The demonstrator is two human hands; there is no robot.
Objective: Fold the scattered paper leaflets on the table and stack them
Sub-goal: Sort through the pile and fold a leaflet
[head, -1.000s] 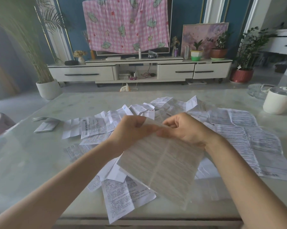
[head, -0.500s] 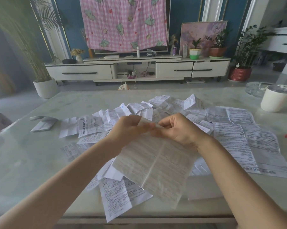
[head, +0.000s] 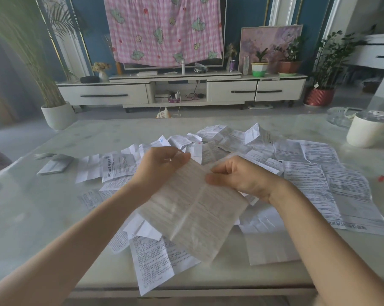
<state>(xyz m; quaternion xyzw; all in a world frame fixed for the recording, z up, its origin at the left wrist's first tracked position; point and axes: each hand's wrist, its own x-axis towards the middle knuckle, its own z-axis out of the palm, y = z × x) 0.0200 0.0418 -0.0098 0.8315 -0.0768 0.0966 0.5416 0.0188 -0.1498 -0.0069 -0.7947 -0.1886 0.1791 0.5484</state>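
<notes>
I hold one creased printed leaflet (head: 193,213) up above the table (head: 27,213), hanging down toward me. My left hand (head: 162,164) pinches its top left corner. My right hand (head: 237,175) pinches its top right edge with thumb and fingers. Beneath it, several unfolded leaflets (head: 308,180) lie scattered across the middle and right of the table. One printed sheet (head: 155,259) overhangs the near edge. A small folded stack (head: 54,165) lies at the far left.
A white cylindrical container (head: 365,131) and a glass dish (head: 341,117) stand at the table's far right. A small red object (head: 381,178) lies near the right edge. Beyond the table are a TV cabinet (head: 180,89) and potted plants.
My two hands have drawn apart along the leaflet's top edge, the left rising and moving left, the right shifting right, so the sheet hangs more spread out.
</notes>
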